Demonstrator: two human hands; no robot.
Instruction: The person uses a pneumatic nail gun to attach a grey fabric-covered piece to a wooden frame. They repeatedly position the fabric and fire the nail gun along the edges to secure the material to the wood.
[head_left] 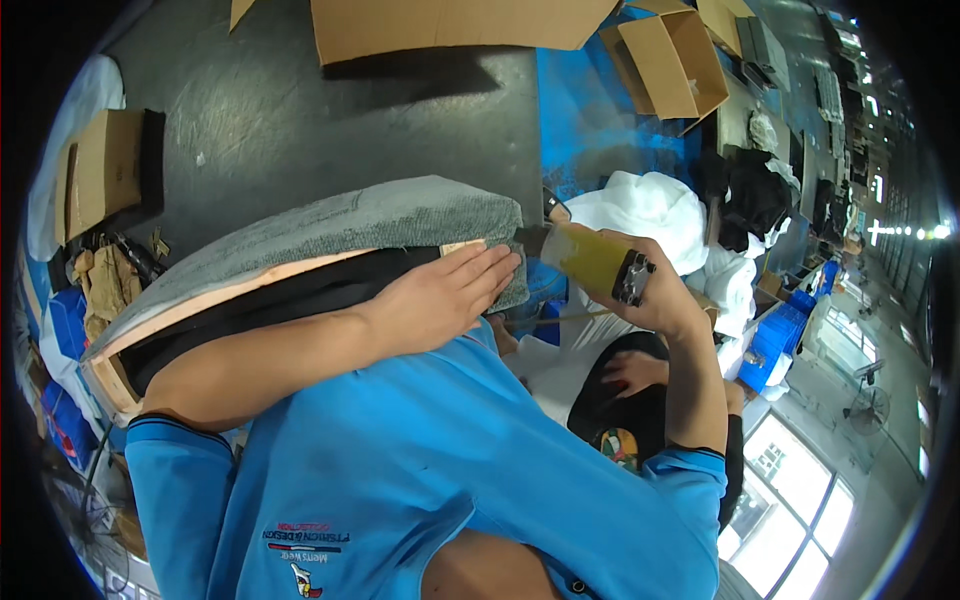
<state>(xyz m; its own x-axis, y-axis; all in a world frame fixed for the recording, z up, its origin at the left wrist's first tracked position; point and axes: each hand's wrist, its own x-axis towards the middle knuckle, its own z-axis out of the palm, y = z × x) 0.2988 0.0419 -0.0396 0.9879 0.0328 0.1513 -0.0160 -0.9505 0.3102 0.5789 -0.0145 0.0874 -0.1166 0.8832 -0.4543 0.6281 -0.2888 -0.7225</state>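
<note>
A padded furniture piece (pixel 370 212) in grey-green textured fabric lies across the work surface in front of me. Its pale wooden frame edge and a black inner layer face me. My left hand (pixel 450 295) rests flat on that edge near the right end, fingers stretched out side by side, holding nothing. In my right hand (pixel 655 290) is a staple gun (pixel 590 258) with a yellow-green body and a black, bolted end cap. Its nose points left at the right end of the padded piece, close to the fabric; whether it touches cannot be made out.
Dark work surface (pixel 240 120) spreads beyond. Cardboard boxes stand at far left (pixel 103 170) and far right (pixel 670 65), and a cardboard sheet (pixel 450 22) lies at the far edge. White bundles (pixel 640 215) are heaped at right. Another person's hand (pixel 637 372) shows below my right forearm.
</note>
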